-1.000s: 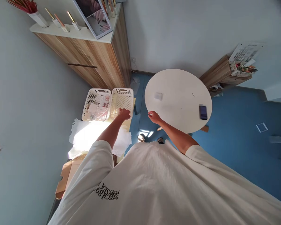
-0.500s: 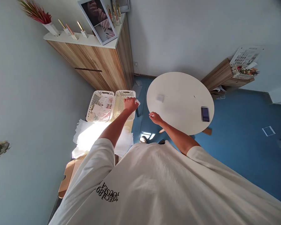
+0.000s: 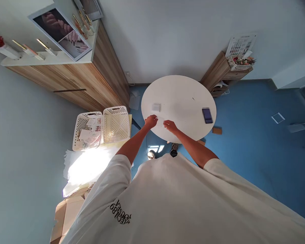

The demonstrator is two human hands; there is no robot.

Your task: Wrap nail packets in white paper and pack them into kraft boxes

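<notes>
My left hand [image 3: 151,121] is closed in a pinch over the near left edge of the round white table [image 3: 179,130]. A small whitish packet [image 3: 156,118] shows at its fingertips, too small to make out in detail. Close by on the right, my right hand [image 3: 170,126] has its fingers bent together, and what they hold, if anything, cannot be made out. Just beyond my left hand, a small pale translucent stack [image 3: 156,107] lies on the tabletop.
Left of me stand a white perforated basket [image 3: 76,135] with packets inside and a second white basket [image 3: 117,110]. A pixelated dark phone-like item [image 3: 207,115] lies on the table's right side. A wooden cabinet [image 3: 73,79] and a low shelf [image 3: 215,69] stand by the walls.
My left hand has moved from above the right basket to the table edge, carrying the small whitish packet. The view has turned right, and my hands are now closer together.
</notes>
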